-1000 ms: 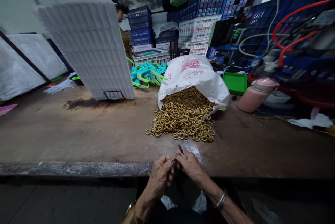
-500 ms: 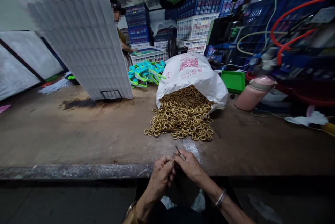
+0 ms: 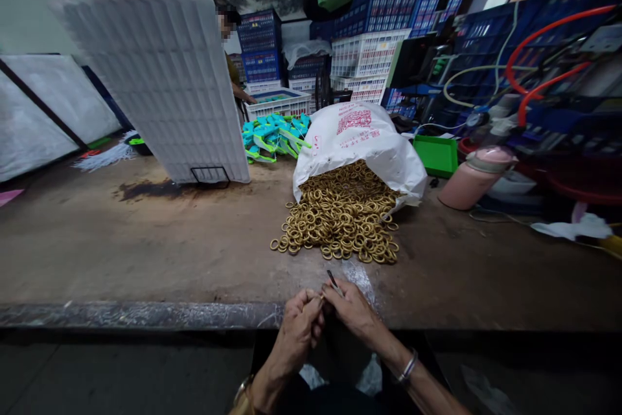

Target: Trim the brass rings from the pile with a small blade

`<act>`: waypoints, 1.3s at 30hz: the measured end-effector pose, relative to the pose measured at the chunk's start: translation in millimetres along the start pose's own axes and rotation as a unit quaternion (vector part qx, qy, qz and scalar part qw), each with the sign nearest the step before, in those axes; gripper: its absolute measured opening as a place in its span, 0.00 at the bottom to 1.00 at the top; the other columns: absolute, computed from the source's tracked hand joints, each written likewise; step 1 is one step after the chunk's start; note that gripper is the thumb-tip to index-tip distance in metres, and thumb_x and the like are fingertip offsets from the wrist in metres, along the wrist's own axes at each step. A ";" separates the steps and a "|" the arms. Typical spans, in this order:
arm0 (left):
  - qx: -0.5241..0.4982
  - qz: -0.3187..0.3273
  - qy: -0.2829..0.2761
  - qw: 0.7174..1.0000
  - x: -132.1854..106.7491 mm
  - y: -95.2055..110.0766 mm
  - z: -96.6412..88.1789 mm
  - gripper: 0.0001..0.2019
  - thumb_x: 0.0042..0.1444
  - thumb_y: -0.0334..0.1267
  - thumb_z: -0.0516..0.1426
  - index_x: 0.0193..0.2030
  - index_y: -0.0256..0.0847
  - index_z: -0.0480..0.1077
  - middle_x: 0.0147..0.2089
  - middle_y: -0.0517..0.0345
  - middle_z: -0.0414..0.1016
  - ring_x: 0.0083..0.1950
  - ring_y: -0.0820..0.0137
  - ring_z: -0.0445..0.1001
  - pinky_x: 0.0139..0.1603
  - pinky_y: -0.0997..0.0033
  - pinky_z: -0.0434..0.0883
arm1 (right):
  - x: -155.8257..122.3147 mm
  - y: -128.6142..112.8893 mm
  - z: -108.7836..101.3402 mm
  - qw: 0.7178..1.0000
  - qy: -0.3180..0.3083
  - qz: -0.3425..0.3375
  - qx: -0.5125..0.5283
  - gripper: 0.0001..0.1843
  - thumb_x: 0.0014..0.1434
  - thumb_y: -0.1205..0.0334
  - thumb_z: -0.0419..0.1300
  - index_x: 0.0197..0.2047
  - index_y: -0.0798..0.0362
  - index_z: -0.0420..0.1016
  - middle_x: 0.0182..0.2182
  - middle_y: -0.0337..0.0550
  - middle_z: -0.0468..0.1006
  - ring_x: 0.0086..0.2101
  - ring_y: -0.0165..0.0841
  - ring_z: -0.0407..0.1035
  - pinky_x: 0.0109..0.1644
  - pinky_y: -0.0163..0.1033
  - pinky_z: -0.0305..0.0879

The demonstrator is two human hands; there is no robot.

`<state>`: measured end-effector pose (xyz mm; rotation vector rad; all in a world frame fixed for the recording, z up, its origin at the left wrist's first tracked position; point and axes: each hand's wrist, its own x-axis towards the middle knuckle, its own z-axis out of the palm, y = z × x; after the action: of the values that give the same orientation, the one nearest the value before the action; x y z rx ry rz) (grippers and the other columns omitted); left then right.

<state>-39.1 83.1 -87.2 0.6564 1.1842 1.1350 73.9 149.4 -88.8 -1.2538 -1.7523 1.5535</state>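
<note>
At the near table edge, my left hand (image 3: 299,321) is closed, with thumb and forefinger pinching what looks like a small gold ring (image 3: 321,296), mostly hidden by the fingers. My right hand (image 3: 354,308) meets it there, closed round a slim knife-like tool (image 3: 333,280) whose dark end points up and away from me. Beyond both hands lies a heap of gold-coloured rings (image 3: 340,227). They spill out of a white woven sack (image 3: 354,133) with red print, which rests on its side with its mouth towards me.
A tall white ribbed panel (image 3: 160,91) stands on the wooden table (image 3: 121,253) at left. Behind are turquoise and green pieces (image 3: 275,133) and a person (image 3: 236,72) beside stacked crates (image 3: 372,52). A pink bottle (image 3: 476,179) and green tray (image 3: 436,156) stand at right.
The view has shifted slightly, so the scene sits a little further right. My hands stay together in nearly the same pose, with a bit of gold now showing between the fingertips.
</note>
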 end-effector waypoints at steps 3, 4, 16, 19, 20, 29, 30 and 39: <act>-0.006 0.005 0.011 1.000 -2.6 6.8 1.8 0.16 0.48 0.52 0.54 0.27 0.39 0.58 0.18 0.69 0.57 0.14 0.84 0.50 0.13 0.83 0.48 | -0.4 2.3 -1.9 0.998 0.045 -0.010 -0.042 0.12 0.53 0.55 0.46 0.27 0.53 0.64 0.17 0.33 0.63 0.21 0.27 0.59 0.25 0.31 0.55; -0.004 0.007 0.017 1.000 -3.6 9.7 2.9 0.17 0.48 0.52 0.54 0.27 0.40 0.58 0.18 0.69 0.57 0.14 0.84 0.50 0.13 0.83 0.47 | -1.6 3.5 -2.6 0.995 0.058 -0.026 -0.070 0.12 0.54 0.56 0.46 0.28 0.53 0.64 0.18 0.34 0.64 0.21 0.27 0.59 0.26 0.31 0.55; 0.001 0.034 0.032 0.999 -6.3 20.3 13.3 0.21 0.41 0.55 0.57 0.26 0.40 0.56 0.18 0.69 0.58 0.15 0.84 0.50 0.15 0.82 0.48 | -16.4 6.2 -2.0 0.940 0.028 -0.136 -0.310 0.16 0.43 0.75 0.45 0.33 0.51 0.64 0.25 0.38 0.72 0.27 0.30 0.66 0.30 0.32 0.53; 0.012 0.037 0.037 0.999 -6.7 21.2 13.8 0.21 0.41 0.55 0.57 0.26 0.40 0.57 0.17 0.69 0.58 0.16 0.83 0.51 0.16 0.81 0.48 | -16.6 9.6 -2.4 0.935 0.029 -0.148 -0.321 0.18 0.40 0.76 0.45 0.34 0.51 0.63 0.26 0.38 0.72 0.28 0.30 0.66 0.31 0.32 0.54; 0.017 0.043 0.035 0.998 -6.6 21.2 13.8 0.20 0.41 0.55 0.57 0.26 0.39 0.57 0.17 0.69 0.57 0.16 0.83 0.51 0.16 0.81 0.48 | -17.0 10.3 -2.3 0.935 0.029 -0.149 -0.322 0.18 0.40 0.77 0.45 0.34 0.51 0.63 0.26 0.38 0.73 0.28 0.30 0.66 0.31 0.32 0.54; 0.040 0.063 0.032 0.997 -3.4 15.5 12.2 0.19 0.44 0.54 0.56 0.26 0.39 0.58 0.18 0.68 0.58 0.16 0.82 0.51 0.17 0.80 0.49 | -19.7 9.4 -2.4 0.923 0.049 -0.153 -0.349 0.17 0.41 0.77 0.45 0.33 0.52 0.63 0.26 0.38 0.73 0.27 0.30 0.67 0.30 0.32 0.54; 0.041 0.065 0.030 0.997 -3.2 15.3 11.8 0.19 0.44 0.54 0.56 0.26 0.39 0.58 0.18 0.68 0.58 0.16 0.82 0.51 0.17 0.80 0.49 | -19.7 9.6 -2.2 0.922 0.052 -0.153 -0.352 0.16 0.41 0.77 0.45 0.33 0.52 0.63 0.26 0.38 0.73 0.27 0.30 0.67 0.29 0.32 0.53; 0.061 0.068 0.027 0.995 -4.0 14.1 8.9 0.18 0.45 0.53 0.55 0.27 0.38 0.60 0.17 0.69 0.56 0.17 0.82 0.51 0.18 0.80 0.49 | -20.9 7.0 -0.3 0.916 0.040 -0.153 -0.369 0.19 0.42 0.78 0.45 0.36 0.52 0.64 0.28 0.39 0.74 0.29 0.30 0.68 0.30 0.32 0.53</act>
<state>-35.2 85.6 -70.7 0.8148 1.2769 1.2074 86.1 131.1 -90.9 -1.2339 -2.4425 0.6531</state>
